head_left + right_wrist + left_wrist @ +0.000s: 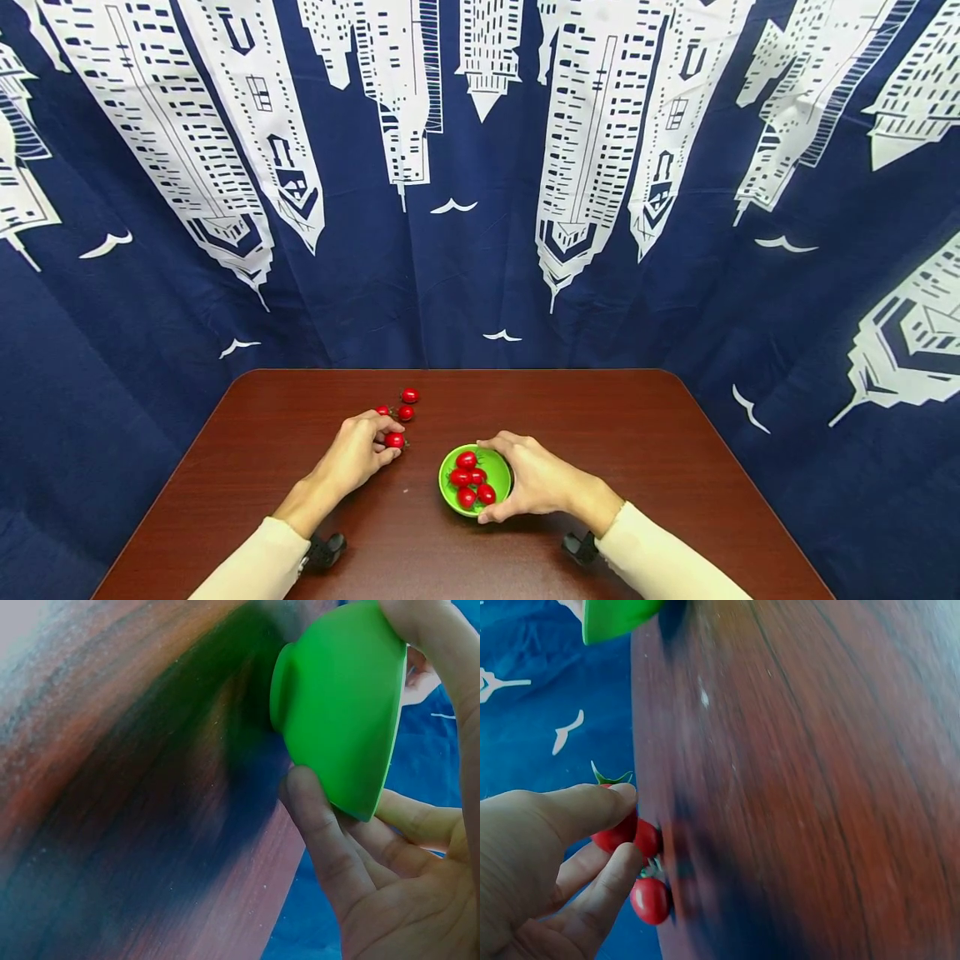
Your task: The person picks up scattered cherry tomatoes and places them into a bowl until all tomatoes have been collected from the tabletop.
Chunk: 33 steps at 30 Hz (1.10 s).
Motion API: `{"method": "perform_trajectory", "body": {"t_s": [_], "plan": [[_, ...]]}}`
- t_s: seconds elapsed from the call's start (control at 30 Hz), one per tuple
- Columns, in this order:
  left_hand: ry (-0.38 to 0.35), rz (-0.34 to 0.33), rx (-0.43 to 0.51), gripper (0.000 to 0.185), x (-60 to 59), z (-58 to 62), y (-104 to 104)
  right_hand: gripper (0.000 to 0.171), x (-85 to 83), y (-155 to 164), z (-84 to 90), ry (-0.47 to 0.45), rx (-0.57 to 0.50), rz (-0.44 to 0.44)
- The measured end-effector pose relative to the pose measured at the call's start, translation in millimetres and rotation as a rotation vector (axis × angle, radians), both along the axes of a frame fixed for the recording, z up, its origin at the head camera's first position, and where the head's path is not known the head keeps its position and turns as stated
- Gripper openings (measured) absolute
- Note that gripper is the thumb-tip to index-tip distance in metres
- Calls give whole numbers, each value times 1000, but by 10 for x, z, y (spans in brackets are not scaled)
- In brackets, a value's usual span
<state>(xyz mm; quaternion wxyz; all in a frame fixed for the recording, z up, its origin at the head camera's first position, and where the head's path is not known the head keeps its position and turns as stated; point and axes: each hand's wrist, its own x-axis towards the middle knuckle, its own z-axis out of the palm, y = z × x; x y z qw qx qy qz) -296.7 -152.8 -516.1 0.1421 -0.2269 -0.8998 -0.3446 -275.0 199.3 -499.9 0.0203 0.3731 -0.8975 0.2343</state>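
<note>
My left hand (356, 452) pinches a red cherry tomato (394, 440) between thumb and fingertips; its green stem end shows in the left wrist view, where the tomato (615, 832) is partly covered by the fingers. With thumb and fingers spread around its side, my right hand (546, 482) holds a green bowl (498, 472). Several cherry tomatoes (460, 478) lie inside. Seen from the right wrist, the bowl (345, 712) shows its outer wall and foot; whether the foot touches the table I cannot tell.
Three loose cherry tomatoes lie beyond my left hand, one of them (409, 396) farthest back and another (406, 413) just nearer. The brown table (585, 408) ends at a dark blue curtain (480, 275) printed with white buildings.
</note>
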Motion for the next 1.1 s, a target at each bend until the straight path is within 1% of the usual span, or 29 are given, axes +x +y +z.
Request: {"method": "perform_trajectory", "body": {"t_s": [0.17,0.37,0.47,0.6,0.7,1.0,1.1], "plan": [[-4,-31,22,29,42,80,73,103,-11,0,6,-16,7,-5],[0,-49,28,30,104,182,181,105,-28,-13,2,-20,20,-13],[-5,-60,34,30,144,218,242,106,-25,-11,-2,-28,24,-14],[7,-81,43,31,185,264,317,105,-20,-5,8,-33,11,-12],[10,-97,52,32,215,278,366,102,-18,-8,5,-34,1,-8],[6,-155,80,33,247,312,525,100,-25,-5,19,-56,2,-8],[18,-174,80,33,255,319,565,100,-24,-5,23,-57,5,-9]]}}
